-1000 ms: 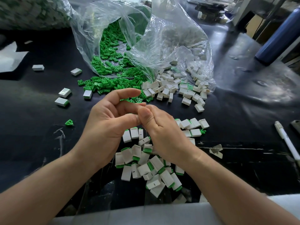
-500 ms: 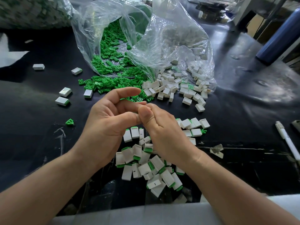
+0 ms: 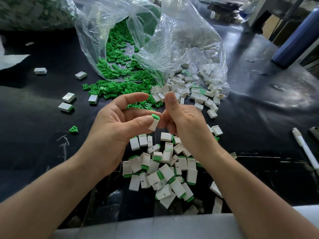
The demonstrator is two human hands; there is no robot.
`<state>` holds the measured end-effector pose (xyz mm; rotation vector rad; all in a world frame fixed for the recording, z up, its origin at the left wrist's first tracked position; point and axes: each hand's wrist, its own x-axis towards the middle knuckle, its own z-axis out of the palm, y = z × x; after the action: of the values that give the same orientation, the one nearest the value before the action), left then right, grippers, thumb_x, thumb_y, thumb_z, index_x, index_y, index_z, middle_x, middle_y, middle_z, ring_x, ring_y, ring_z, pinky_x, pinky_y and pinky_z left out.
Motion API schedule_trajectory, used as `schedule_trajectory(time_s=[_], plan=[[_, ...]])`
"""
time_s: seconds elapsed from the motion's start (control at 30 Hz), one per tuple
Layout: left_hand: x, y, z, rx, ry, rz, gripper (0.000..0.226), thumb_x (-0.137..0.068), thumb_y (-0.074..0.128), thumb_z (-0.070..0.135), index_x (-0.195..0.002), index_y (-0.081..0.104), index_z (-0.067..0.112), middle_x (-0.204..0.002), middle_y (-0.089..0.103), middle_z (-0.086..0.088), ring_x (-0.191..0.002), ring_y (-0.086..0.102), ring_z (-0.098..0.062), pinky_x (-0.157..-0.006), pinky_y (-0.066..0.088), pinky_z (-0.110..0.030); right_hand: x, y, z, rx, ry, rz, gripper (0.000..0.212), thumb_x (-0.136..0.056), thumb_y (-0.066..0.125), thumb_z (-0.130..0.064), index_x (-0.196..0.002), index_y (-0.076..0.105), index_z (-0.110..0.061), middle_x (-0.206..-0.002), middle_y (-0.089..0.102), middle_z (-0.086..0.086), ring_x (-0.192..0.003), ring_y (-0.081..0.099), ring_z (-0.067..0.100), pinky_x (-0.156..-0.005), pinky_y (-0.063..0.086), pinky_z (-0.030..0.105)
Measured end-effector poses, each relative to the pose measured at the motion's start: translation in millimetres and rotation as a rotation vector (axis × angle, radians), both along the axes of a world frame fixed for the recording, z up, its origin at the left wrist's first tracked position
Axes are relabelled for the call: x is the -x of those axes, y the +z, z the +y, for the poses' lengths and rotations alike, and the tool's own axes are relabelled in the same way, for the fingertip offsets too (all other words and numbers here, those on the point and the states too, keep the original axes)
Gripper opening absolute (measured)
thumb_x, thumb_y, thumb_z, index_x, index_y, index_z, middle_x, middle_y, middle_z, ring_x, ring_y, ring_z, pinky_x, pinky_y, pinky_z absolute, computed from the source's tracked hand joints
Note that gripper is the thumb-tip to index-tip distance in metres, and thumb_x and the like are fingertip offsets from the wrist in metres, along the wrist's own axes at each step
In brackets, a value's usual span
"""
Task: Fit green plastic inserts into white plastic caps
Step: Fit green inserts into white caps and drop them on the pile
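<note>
My left hand (image 3: pixel 119 125) pinches a white cap with a green insert (image 3: pixel 154 123) seated in its top, between thumb and fingers. My right hand (image 3: pixel 184 123) sits just to its right with the thumb raised and the fingers loosely curled, holding nothing that I can see. Below both hands lies a heap of assembled caps (image 3: pixel 164 169), white with green ends. Loose green inserts (image 3: pixel 117 88) spill from a clear plastic bag (image 3: pixel 172 40), and empty white caps (image 3: pixel 189 90) spill beside them.
Stray caps (image 3: pixel 68 102) and a single green insert (image 3: pixel 73 129) lie at the left on the black table (image 3: pixel 259 118). A white pen (image 3: pixel 305 149) lies at the right edge; a blue bottle (image 3: pixel 296 37) stands far right. A second bag (image 3: pixel 34 12) sits at the back left.
The hands were pressed together over a piece; now they have parted. The left hand holds the cap with the green insert showing, and the right hand has drawn away with its thumb up.
</note>
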<state>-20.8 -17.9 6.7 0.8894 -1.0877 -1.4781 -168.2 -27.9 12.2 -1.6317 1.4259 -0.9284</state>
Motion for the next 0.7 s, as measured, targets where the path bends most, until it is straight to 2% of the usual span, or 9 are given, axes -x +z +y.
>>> schedule_trajectory(time_s=[0.13,0.23,0.3,0.4,0.47,0.6,0.7], plan=[[0.5,1.0,2.7,0.048,-0.005,-0.109,0.037,-0.054,0.08,0.008,-0.087,0.067,0.018,-0.073,0.073,-0.004,-0.058,0.065,-0.01,-0.049,0.049,-0.017,13.0,-0.3,-12.0,0.084,-0.138,0.137,0.044,-0.092,0.048,-0.041,-0.065,0.058,-0.008,-0.049,0.047,-0.009,-0.05,0.042,0.004,-0.054,0.033,0.028],[2.4,2.1,6.9,0.076,-0.081,-0.173,0.032,-0.05,0.086,0.007,-0.077,0.071,0.018,-0.071,0.073,-0.006,-0.059,0.066,-0.009,-0.049,0.047,-0.014,23.0,-4.0,-21.9,0.148,-0.231,0.276,0.025,-0.091,0.055,-0.03,-0.071,0.058,-0.015,-0.058,0.047,-0.01,-0.06,0.045,0.01,-0.061,0.036,0.028],[3.6,3.9,9.9,0.076,-0.125,-0.2,0.032,-0.048,0.082,0.018,-0.078,0.071,0.016,-0.073,0.073,-0.007,-0.062,0.067,-0.008,-0.052,0.049,-0.014,29.2,-6.0,-27.5,0.171,-0.295,0.342,0.01,-0.089,0.057,-0.025,-0.086,0.065,-0.019,-0.07,0.054,-0.009,-0.073,0.052,0.013,-0.071,0.042,0.028],[4.1,6.2,10.7,0.079,-0.087,-0.242,0.033,-0.051,0.073,0.028,-0.081,0.069,0.015,-0.077,0.072,-0.01,-0.063,0.065,-0.007,-0.053,0.049,-0.014,34.5,-10.8,-34.0,0.186,-0.331,0.462,0.022,-0.09,0.055,-0.021,-0.11,0.064,-0.019,-0.105,0.059,0.001,-0.098,0.054,0.018,-0.088,0.04,0.028],[3.0,6.5,8.6,0.06,-0.026,-0.266,0.03,-0.054,0.071,0.026,-0.081,0.069,0.016,-0.078,0.072,-0.01,-0.062,0.065,-0.008,-0.05,0.048,-0.015,34.6,-14.0,-37.4,0.192,-0.315,0.549,0.032,-0.09,0.054,-0.02,-0.122,0.058,-0.018,-0.122,0.054,0.003,-0.115,0.047,0.021,-0.098,0.032,0.03],[1.0,5.3,5.8,0.012,0.07,-0.282,0.018,-0.066,0.069,0.014,-0.083,0.067,0.017,-0.074,0.073,-0.005,-0.06,0.066,-0.007,-0.049,0.048,-0.016,31.1,-20.3,-39.0,0.162,-0.245,0.668,0.044,-0.092,0.052,-0.022,-0.135,0.045,-0.02,-0.138,0.043,0.001,-0.128,0.032,0.021,-0.107,0.024,0.035],[-0.2,4.5,3.6,-0.004,0.12,-0.287,0.017,-0.075,0.067,0.005,-0.084,0.066,0.019,-0.072,0.073,-0.002,-0.059,0.066,-0.006,-0.049,0.048,-0.015,28.9,-21.7,-39.3,0.127,-0.191,0.701,0.047,-0.091,0.052,-0.021,-0.137,0.042,-0.02,-0.142,0.04,0.0,-0.132,0.029,0.021,-0.111,0.021,0.039]])
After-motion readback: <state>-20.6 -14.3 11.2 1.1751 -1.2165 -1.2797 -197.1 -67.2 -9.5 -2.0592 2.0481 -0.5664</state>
